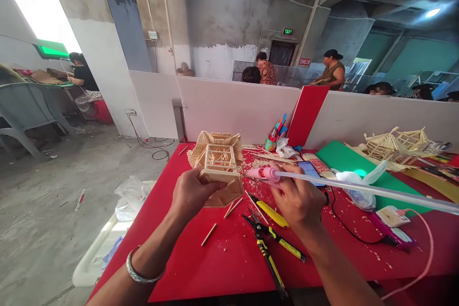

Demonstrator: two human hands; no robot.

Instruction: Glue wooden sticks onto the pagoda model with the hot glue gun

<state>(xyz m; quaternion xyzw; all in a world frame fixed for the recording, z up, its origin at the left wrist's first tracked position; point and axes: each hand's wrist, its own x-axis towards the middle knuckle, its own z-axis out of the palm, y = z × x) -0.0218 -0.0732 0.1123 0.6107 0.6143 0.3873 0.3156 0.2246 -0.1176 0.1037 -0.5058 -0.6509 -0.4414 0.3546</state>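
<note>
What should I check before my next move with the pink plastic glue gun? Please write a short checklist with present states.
1. Left hand grips the pale wooden-stick model: ok.
2. Right hand holds the pink plastic glue gun: ok.
3. Long translucent glue stick sits in its rear: ok.
4. Glue hot: cannot tell.
5. Flat red tabletop swept: not ok, pale wood shavings scattered.
6. Yellow-and-black metal pliers closed: not ok, handles spread.

Red bench [190, 272] across lower centre and right of frame. On it: pliers [260, 235], yellow tool [274, 215] lower centre; loose stick [208, 234] left of pliers; pen cup [271, 144], phone [311, 172], green board [339, 155] further right.
</note>
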